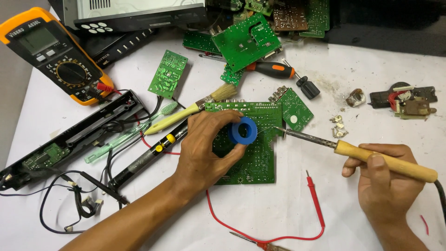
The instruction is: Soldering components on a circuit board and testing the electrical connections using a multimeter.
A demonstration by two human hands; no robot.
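Note:
My left hand (204, 148) rests on a large green circuit board (253, 158) and holds a small blue spool (242, 131) between thumb and fingers. A thin wire seems to run from the spool toward the iron's tip. My right hand (385, 181) grips the wooden handle of a soldering iron (371, 155). Its metal tip (278, 130) reaches left to the board's right edge, close to the spool.
An orange multimeter (51, 53) lies at far left with red probe leads (278, 232) trailing across the white table (362, 74). Nearby lie a paintbrush (190, 111), a green toothbrush (130, 132), an orange-handled screwdriver (278, 70), several loose green boards (246, 39) and a black casing (69, 135).

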